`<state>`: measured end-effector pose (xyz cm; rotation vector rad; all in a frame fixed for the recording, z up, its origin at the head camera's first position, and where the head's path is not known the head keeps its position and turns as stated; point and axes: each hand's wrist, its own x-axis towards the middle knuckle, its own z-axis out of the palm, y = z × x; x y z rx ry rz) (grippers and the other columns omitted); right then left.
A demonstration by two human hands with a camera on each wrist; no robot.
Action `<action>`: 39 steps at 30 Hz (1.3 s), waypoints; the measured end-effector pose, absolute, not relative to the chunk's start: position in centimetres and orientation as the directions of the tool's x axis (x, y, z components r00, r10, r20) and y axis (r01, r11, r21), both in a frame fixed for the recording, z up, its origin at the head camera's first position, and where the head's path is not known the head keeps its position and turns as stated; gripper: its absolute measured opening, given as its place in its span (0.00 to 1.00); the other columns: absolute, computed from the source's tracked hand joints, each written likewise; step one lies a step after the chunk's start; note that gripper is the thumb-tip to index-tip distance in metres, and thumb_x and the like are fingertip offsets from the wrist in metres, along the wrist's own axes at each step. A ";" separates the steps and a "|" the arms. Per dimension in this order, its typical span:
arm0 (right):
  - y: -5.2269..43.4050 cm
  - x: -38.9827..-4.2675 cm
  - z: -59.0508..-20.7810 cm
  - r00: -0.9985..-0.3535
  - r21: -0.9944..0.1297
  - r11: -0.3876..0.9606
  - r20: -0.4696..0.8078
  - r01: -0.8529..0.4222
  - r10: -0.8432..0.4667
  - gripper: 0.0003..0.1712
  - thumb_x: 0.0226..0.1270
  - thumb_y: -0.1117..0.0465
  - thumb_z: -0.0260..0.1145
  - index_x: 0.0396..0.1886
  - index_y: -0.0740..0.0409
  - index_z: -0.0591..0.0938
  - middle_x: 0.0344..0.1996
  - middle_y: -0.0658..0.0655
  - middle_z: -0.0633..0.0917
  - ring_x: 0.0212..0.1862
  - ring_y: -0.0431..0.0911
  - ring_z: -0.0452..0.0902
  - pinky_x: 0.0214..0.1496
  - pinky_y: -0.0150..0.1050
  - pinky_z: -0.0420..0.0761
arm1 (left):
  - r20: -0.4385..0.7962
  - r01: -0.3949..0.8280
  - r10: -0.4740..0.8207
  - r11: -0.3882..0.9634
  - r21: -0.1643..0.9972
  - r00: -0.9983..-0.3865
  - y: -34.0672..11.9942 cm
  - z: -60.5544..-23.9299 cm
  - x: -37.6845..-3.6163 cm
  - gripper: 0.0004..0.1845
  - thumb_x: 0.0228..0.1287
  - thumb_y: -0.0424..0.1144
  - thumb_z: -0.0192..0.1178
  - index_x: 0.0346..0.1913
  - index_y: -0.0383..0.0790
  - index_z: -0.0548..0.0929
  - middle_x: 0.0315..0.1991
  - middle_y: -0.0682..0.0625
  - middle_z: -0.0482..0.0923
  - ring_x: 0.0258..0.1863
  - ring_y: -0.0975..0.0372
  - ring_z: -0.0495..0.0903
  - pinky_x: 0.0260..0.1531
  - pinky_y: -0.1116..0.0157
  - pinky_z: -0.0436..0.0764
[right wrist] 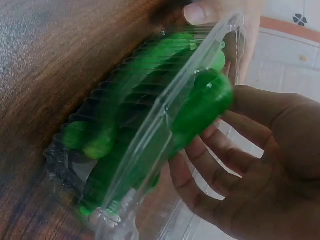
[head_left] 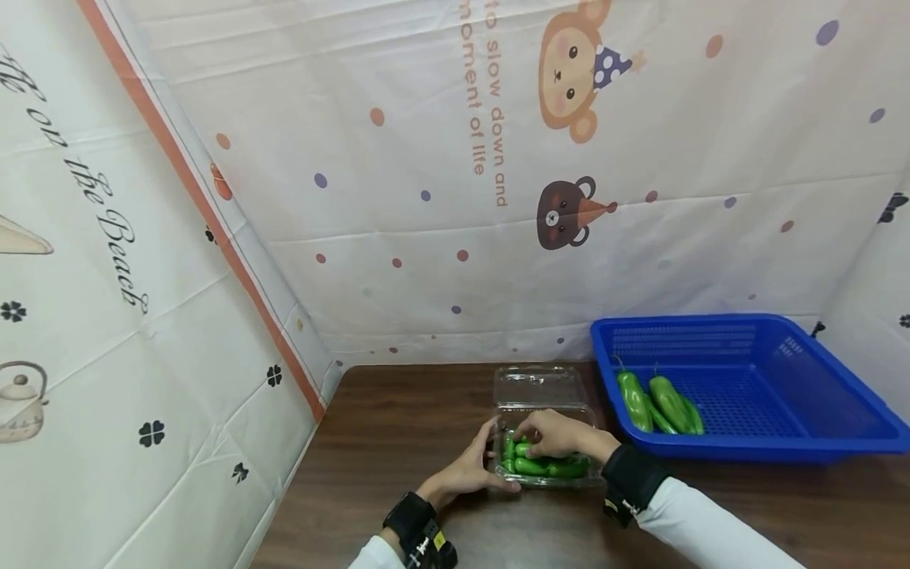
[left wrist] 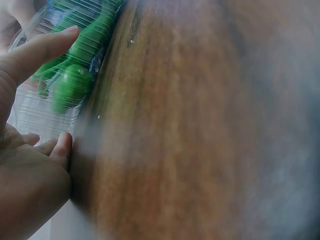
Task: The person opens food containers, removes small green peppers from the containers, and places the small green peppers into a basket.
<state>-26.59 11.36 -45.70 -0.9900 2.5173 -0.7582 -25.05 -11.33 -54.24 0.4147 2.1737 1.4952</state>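
Clear box (head_left: 543, 466) sat on table (head_left: 398, 419), lid (head_left: 542, 387) open toward 12 o'clock. Left hand (head_left: 465, 472) gripped box wall at 9 o'clock, fingers curled. Right hand (head_left: 562, 435) held green pepper (right wrist: 202, 107) above box, long axis 3-to-9. Basket (head_left: 817, 438) at 2 o'clock.

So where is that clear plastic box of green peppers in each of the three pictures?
Head view: the clear box sits low at centre on the table, between both hands, lid open.
Left wrist view: the box is at the upper left, beside the left hand.
Right wrist view: it fills the centre.
Shared landmark: the brown wooden table.
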 end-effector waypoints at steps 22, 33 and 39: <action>13.4 -26.0 -46.2 -0.868 -0.749 0.581 -0.015 -0.320 -0.497 0.12 0.74 0.62 0.66 0.48 0.63 0.74 0.47 0.64 0.82 0.54 0.65 0.80 0.52 0.59 0.81 | -0.209 0.001 0.513 0.378 0.926 -0.833 -10.6 -53.8 -24.7 0.62 0.56 0.41 0.78 0.83 0.59 0.42 0.82 0.41 0.47 0.72 0.43 0.65 0.65 0.43 0.74; 13.7 -27.1 -41.7 -0.864 -0.683 0.545 0.282 -0.486 -0.417 0.14 0.70 0.61 0.70 0.49 0.61 0.77 0.46 0.64 0.87 0.51 0.62 0.85 0.51 0.56 0.84 | -0.192 0.013 0.515 0.367 0.930 -0.835 -10.8 -53.7 -24.6 0.63 0.56 0.40 0.78 0.83 0.57 0.42 0.82 0.41 0.46 0.73 0.40 0.63 0.65 0.42 0.74; 15.9 -27.6 -38.2 -0.834 -0.634 0.541 0.435 -0.552 -0.340 0.16 0.70 0.65 0.70 0.52 0.64 0.78 0.44 0.66 0.88 0.49 0.61 0.87 0.48 0.51 0.87 | -0.183 0.016 0.504 0.364 0.931 -0.844 -11.2 -53.7 -24.6 0.62 0.56 0.39 0.78 0.83 0.57 0.43 0.83 0.43 0.46 0.73 0.41 0.63 0.65 0.42 0.74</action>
